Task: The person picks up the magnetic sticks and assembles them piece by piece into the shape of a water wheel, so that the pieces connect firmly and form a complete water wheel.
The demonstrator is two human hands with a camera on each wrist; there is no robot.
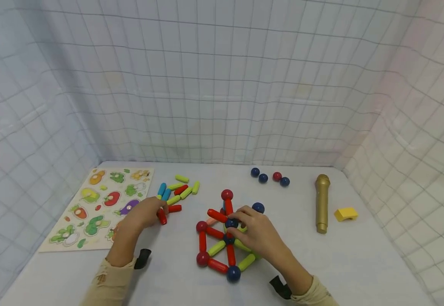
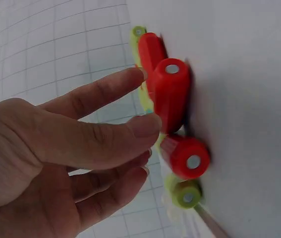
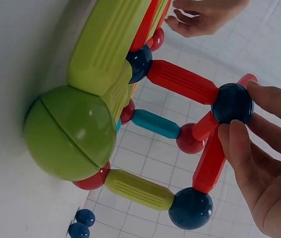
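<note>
Nearest the person, the frame of rods and balls [image 1: 222, 248] stands on the white table [image 1: 340, 263], a blue ball at its front corner and red and green rods running back from it. The right hand [image 1: 254, 233] rests on top of the frame, its fingers [image 3: 239, 136] curled and pinching a dark blue ball [image 3: 233, 102] where several red rods meet; that joint is raised off the table. A little further back and to the left, the left hand [image 1: 143, 214] reaches into the loose pile of rods [image 1: 177, 191], thumb and fingers straight and slightly apart, their tips against a red rod [image 2: 170, 94] but not yet closed round it. To do this well, the right hand should hold the ball steady so the frame does not sag, while the left takes just one rod by its middle. Beyond lie four spare balls [image 1: 269, 177], a gold microphone [image 1: 322, 203], a yellow block [image 1: 346, 213] and a puzzle board [image 1: 99, 204].
</note>
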